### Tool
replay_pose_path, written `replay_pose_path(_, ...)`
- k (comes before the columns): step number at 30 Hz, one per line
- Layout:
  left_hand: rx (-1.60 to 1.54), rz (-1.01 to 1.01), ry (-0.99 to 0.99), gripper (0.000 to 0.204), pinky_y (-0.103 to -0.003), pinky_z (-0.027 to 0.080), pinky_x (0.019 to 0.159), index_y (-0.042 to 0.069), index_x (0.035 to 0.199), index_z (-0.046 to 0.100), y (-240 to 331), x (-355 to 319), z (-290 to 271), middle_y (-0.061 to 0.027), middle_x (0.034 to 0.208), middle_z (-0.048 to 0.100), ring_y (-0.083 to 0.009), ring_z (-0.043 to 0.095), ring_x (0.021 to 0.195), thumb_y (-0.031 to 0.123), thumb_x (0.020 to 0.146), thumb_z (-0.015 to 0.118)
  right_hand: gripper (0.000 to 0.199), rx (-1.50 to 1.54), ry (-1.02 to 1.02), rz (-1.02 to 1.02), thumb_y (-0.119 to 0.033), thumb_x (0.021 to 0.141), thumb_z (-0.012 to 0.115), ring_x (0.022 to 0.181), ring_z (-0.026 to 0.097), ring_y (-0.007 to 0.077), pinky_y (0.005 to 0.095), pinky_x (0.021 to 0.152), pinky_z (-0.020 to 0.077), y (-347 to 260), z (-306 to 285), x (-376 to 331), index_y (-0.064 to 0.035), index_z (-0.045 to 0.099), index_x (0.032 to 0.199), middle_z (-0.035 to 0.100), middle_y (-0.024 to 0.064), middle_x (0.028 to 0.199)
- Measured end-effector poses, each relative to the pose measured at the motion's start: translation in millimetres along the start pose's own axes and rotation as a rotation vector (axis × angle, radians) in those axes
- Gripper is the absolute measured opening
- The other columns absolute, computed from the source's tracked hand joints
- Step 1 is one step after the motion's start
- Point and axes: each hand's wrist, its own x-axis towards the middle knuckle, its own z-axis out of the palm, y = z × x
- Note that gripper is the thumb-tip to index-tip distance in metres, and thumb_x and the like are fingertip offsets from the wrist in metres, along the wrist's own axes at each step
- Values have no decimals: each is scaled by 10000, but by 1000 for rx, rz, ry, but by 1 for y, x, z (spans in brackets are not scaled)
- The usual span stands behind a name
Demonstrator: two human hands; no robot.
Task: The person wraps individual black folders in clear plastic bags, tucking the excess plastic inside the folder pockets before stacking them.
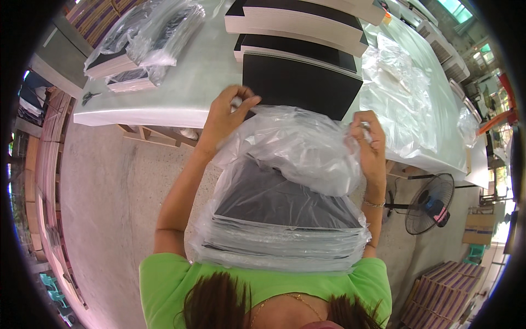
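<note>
A clear plastic bag (312, 148) with a stack of black-topped boards (285, 197) inside rests against my chest. Its loose upper part is bunched up at the table's edge. My left hand (231, 109) is closed on the left side of the bag's mouth, thumb and fingers pinched together. On the opposite side, my right hand (370, 137) has its fingers curled around the plastic. Just beyond the bag lies a stack of black boards with pale edges (301, 82), unwrapped on the table.
The white-covered table (208, 71) also carries bagged board stacks (118, 63), scissors (90, 97) and loose clear plastic bags (397, 88). More board stacks (298, 24) stand further back. A fan (430, 205) is at the right, above strapped cardboard stacks (444, 293).
</note>
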Motion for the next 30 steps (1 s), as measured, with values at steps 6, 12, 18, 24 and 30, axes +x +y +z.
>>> replay_pose_path(6,65,413,-431,306,-277,396,817,22,1030,560,68,8,24,-70,926,577,-140,523,890,281,868,547,170,261,-109,279,-154,832,600,707,439,62,196,649,386,-5,21,9,-37,498,901,466,-21,795)
replay_pose_path(12,-1092,-500,-558,285,-233,463,712,44,934,547,55,4,17,7,818,548,-72,539,744,323,910,495,141,415,-1239,163,-172,805,623,756,509,97,234,678,415,17,-7,6,-53,574,861,559,8,803)
replay_pose_path(18,-1167,-542,-740,656,-334,460,869,-8,1216,462,30,-31,13,-118,1163,536,-186,558,975,543,867,393,137,439,-494,377,-172,805,620,755,515,103,246,680,422,25,-16,-13,-50,578,852,561,14,794)
replay_pose_path(24,-1557,-392,-522,637,-358,447,882,8,1229,450,-26,-28,-3,-117,1160,536,-199,551,988,531,869,400,135,242,-111,334,-172,805,617,754,521,110,257,681,430,19,4,-23,-47,582,843,562,20,785)
replay_pose_path(30,-1591,-392,-471,620,-381,435,895,23,1241,437,-60,-30,-9,-117,1156,535,-212,545,1002,519,871,407,134,183,-86,300,-172,805,614,754,526,116,269,682,437,13,11,-27,-44,586,834,564,25,776)
